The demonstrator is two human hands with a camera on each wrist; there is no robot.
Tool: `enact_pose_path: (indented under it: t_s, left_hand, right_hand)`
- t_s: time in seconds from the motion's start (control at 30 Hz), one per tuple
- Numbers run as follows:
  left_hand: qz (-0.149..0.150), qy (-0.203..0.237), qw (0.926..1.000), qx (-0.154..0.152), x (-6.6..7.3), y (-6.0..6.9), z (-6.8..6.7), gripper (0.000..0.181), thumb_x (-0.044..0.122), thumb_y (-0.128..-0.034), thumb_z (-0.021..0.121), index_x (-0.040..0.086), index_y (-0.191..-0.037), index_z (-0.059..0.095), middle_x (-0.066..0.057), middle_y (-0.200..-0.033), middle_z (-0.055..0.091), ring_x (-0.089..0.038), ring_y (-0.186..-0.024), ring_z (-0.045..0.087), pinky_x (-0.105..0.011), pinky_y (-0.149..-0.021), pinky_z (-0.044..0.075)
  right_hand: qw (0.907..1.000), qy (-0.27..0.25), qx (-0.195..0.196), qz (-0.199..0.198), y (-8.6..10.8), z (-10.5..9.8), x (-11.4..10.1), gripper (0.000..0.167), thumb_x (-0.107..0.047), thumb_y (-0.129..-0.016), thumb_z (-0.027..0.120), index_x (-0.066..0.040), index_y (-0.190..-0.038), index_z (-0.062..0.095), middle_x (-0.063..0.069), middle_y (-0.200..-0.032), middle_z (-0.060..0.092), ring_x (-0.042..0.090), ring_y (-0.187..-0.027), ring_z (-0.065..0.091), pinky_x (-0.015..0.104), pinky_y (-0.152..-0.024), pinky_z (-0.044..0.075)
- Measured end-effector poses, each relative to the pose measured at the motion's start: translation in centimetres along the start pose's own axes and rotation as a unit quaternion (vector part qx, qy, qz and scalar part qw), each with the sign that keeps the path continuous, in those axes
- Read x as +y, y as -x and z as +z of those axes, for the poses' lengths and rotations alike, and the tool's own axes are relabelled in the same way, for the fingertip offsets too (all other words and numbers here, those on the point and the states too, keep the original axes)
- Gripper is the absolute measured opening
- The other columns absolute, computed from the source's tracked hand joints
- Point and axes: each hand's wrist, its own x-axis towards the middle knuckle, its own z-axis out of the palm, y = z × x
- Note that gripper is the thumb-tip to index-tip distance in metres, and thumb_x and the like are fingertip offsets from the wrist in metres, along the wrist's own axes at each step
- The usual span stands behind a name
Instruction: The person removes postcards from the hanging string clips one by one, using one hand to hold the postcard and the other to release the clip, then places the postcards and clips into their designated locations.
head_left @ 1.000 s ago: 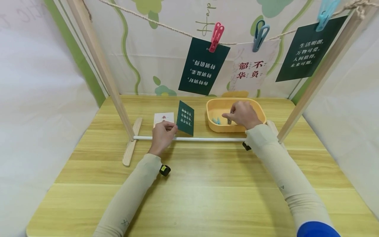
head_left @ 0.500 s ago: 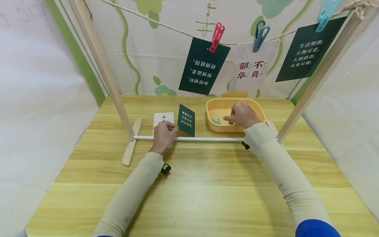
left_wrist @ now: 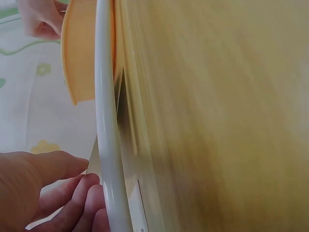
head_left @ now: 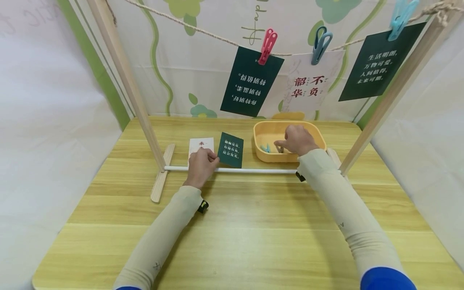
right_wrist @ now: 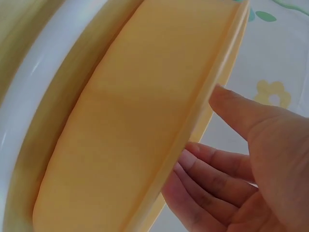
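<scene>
In the head view, my left hand (head_left: 201, 167) pinches the lower left corner of a dark green card (head_left: 232, 155) with white writing. The left wrist view shows the thumb and fingers (left_wrist: 72, 166) meeting at the card's thin edge. A white card (head_left: 197, 143) with red characters lies beside it, partly under the hand. My right hand (head_left: 299, 140) reaches into a yellow basket (head_left: 259, 147), its thumb beside a small greyish clip (head_left: 279, 149); blue clips (head_left: 266, 148) lie to its left. The basket's wall (right_wrist: 120, 121) hides the fingertips in the right wrist view, so their hold is unclear.
A rope (head_left: 195, 29) hangs between two wooden posts. A red clip (head_left: 268, 46), a grey-blue clip (head_left: 321, 45) and a light blue clip (head_left: 401, 20) hold cards on it. A white rod (head_left: 253, 171) crosses low, in front of the basket, joining the posts' feet.
The green card has tilted down toward the table and shifted slightly right, its face turned more upward. My right hand has moved little; the greyish clip beneath it sits at a different slant.
</scene>
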Motion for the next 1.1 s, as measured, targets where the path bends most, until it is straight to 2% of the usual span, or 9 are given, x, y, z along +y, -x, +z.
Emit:
enact_pose_path:
  t_s: [0.07, 0.27, 0.43, 0.63, 0.8, 0.97, 1.1]
  left_hand:
    - [0.006, -0.006, 1.0000, 0.002, 0.0, 0.0, 0.1, 0.009, 0.012, -0.0949, 0.078, 0.005, -0.091, 0.079, -0.010, -0.087, 0.080, -0.025, -0.081, 0.076, -0.042, -0.079, 0.064]
    - [0.016, -0.003, 0.9998, 0.015, -0.2, -0.2, 0.3, 0.010, 0.011, -0.0936, 0.079, 0.007, -0.084, 0.078, -0.008, -0.081, 0.079, -0.024, -0.075, 0.074, -0.039, -0.076, 0.062]
    - [0.018, 0.015, 0.9996, 0.015, -0.2, -0.2, 0.1, 0.010, 0.010, -0.0944, 0.077, 0.006, -0.086, 0.078, -0.009, -0.081, 0.079, -0.024, -0.076, 0.074, -0.038, -0.076, 0.062]
    - [0.023, 0.028, 0.9993, 0.013, -0.3, -0.4, -0.4, 0.011, 0.011, -0.0970, 0.072, 0.003, -0.093, 0.080, -0.011, -0.089, 0.079, -0.025, -0.083, 0.074, -0.038, -0.079, 0.063]
    - [0.031, 0.031, 0.9989, 0.013, 0.0, -0.5, -1.0, 0.013, 0.012, -0.0977, 0.072, 0.002, -0.100, 0.080, -0.013, -0.095, 0.080, -0.027, -0.088, 0.076, -0.041, -0.084, 0.064]
    - [0.034, 0.033, 0.9988, 0.011, 0.3, -0.5, -1.3, 0.018, 0.013, -0.0986, 0.071, 0.001, -0.107, 0.079, -0.015, -0.101, 0.081, -0.028, -0.093, 0.077, -0.043, -0.089, 0.064]
    - [0.039, 0.034, 0.9986, 0.011, 0.3, -0.6, -1.3, 0.021, 0.014, -0.0990, 0.070, -0.001, -0.112, 0.078, -0.016, -0.104, 0.081, -0.029, -0.096, 0.077, -0.044, -0.091, 0.064]
  right_hand:
    - [0.9999, 0.003, 0.010, 0.000, 0.0, 0.0, -0.1, 0.046, -0.039, -0.096, 0.079, -0.003, -0.070, 0.066, 0.001, -0.058, 0.045, 0.017, -0.053, 0.047, 0.028, -0.051, 0.038]
    - [0.9996, -0.008, 0.026, -0.007, 0.0, -0.2, -0.7, 0.047, -0.039, -0.097, 0.078, -0.004, -0.068, 0.063, 0.001, -0.059, 0.044, 0.019, -0.056, 0.047, 0.029, -0.052, 0.038]
    - [0.9993, -0.019, 0.031, -0.010, 0.2, -0.4, -1.1, 0.048, -0.039, -0.098, 0.077, -0.005, -0.068, 0.061, 0.001, -0.060, 0.042, 0.020, -0.058, 0.047, 0.030, -0.054, 0.037]
    - [0.9983, -0.033, 0.042, -0.022, 0.3, -0.5, -1.5, 0.041, -0.037, -0.099, 0.076, -0.002, -0.080, 0.070, 0.008, -0.072, 0.057, 0.025, -0.069, 0.054, 0.032, -0.059, 0.043]
    - [0.9976, -0.046, 0.044, -0.028, 0.5, -0.6, -1.9, 0.039, -0.038, -0.099, 0.075, 0.002, -0.099, 0.076, 0.017, -0.093, 0.070, 0.030, -0.081, 0.062, 0.037, -0.069, 0.051]
    - [0.9967, -0.062, 0.041, -0.034, 0.7, -0.7, -2.3, 0.043, -0.039, -0.099, 0.075, 0.002, -0.110, 0.075, 0.021, -0.109, 0.073, 0.033, -0.094, 0.063, 0.043, -0.082, 0.057]
    - [0.9958, -0.072, 0.040, -0.041, 0.9, -0.8, -2.8, 0.044, -0.040, -0.099, 0.075, 0.002, -0.112, 0.074, 0.022, -0.113, 0.072, 0.034, -0.098, 0.062, 0.045, -0.086, 0.058]
